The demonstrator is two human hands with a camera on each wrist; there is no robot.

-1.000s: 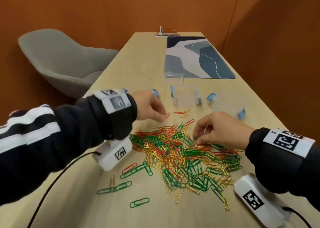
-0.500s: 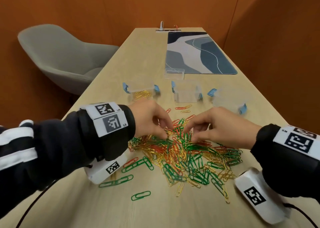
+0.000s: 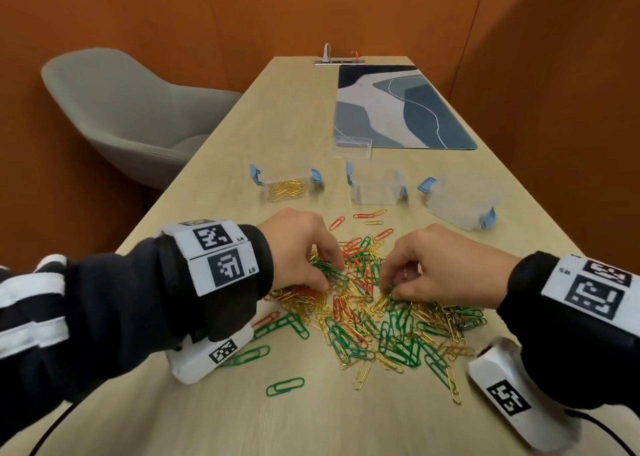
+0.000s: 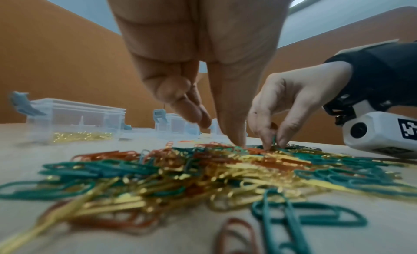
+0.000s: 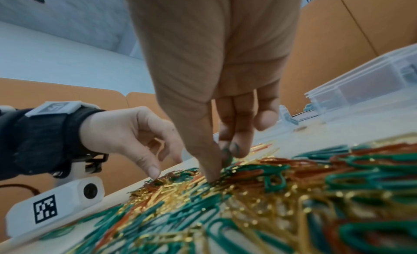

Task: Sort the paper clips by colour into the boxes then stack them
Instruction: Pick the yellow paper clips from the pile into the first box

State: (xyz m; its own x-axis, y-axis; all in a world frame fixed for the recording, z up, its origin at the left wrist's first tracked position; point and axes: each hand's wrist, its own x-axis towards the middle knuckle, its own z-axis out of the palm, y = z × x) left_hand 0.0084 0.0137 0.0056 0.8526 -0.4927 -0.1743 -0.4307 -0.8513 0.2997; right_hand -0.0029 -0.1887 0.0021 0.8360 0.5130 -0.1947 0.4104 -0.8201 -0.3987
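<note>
A tangled heap of green, red and gold paper clips lies on the wooden table directly under both hands, with strays scattered nearer the person, among them a lone green clip short of the left wrist. The right hand bends over the heap's right side, thumb and fingertips drawn together on a green clip, a grip the left-wrist view shows plainly. The left hand curls over the left side with fingertips down among the clips; whether it is pinching one or only raking cannot be told from these views. Both hands work the same heap at once, apparently to pull single colours free of the tangle. Beyond the fingertips stand three clear boxes with blue latches, set within easy reach for dropping: the left box holds gold clips only, while the middle box and the right box look empty. A loose clear lid lies farther off, beside a patterned desk mat. Most clips remain unsorted, so the sorting appears at an early stage, with stacking far off.
</note>
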